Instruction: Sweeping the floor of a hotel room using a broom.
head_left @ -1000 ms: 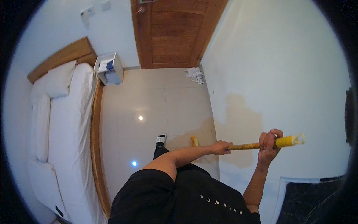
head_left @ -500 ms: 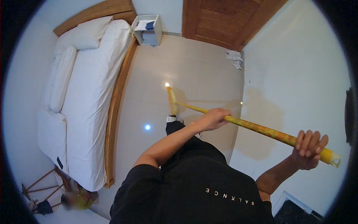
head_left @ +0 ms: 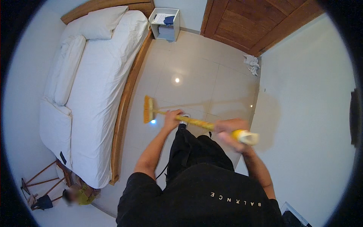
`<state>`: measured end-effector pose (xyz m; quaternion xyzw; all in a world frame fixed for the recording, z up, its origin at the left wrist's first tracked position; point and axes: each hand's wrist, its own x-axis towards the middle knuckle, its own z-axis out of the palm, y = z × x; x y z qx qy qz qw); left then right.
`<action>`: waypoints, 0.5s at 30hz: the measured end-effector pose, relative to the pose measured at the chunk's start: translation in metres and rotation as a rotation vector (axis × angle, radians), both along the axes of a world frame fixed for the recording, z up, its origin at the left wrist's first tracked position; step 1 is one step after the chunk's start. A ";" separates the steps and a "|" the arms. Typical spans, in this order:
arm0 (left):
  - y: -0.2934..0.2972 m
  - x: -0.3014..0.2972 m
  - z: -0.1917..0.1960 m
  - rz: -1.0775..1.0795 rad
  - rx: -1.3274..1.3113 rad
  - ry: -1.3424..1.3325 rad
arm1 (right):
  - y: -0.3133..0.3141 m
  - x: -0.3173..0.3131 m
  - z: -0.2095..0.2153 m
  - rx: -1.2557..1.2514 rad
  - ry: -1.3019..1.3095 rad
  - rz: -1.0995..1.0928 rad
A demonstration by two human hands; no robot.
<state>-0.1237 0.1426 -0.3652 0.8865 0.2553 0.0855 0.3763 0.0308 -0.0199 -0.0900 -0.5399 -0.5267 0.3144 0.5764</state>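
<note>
A broom [head_left: 196,122] with a yellow patterned handle slants across the front of my body. Its orange-yellow bristle head is at the far left end, over the tiled floor close to the bed's wooden side rail. My left hand [head_left: 172,120] is closed round the lower part of the handle, nearer the head. Higher up, just below the pale cap at the top end, my right hand [head_left: 231,133] wraps the handle and is blurred by motion. One of my shoes shows behind the handle.
On the left is a bed [head_left: 100,79] with white sheets and pillows. A white bedside cabinet [head_left: 165,24] stands beyond it, near a wooden door [head_left: 249,22]. Crumpled white cloth [head_left: 252,65] lies by the right wall. Another person [head_left: 79,195] is low at the bed's near-left corner.
The broom has swung left, its head now nearer the bed. Both hands moved left, the right one farther and closer to my body. The view has shifted slightly.
</note>
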 end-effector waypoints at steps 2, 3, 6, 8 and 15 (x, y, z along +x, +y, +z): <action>-0.021 0.059 0.000 -0.059 -0.123 -0.134 | -0.021 0.027 0.016 -0.041 0.167 -0.264; -0.030 0.090 0.004 -0.126 -0.093 -0.230 | -0.030 0.037 0.020 0.055 0.174 -0.441; -0.043 0.164 0.033 -0.322 -0.198 -0.341 | -0.050 0.070 0.043 0.219 0.191 -0.320; -0.048 0.190 0.058 -0.344 -0.154 -0.303 | -0.061 0.086 0.058 0.359 0.172 -0.362; 0.017 0.095 0.067 -0.249 0.007 -0.133 | -0.040 0.095 0.027 0.280 0.527 -0.403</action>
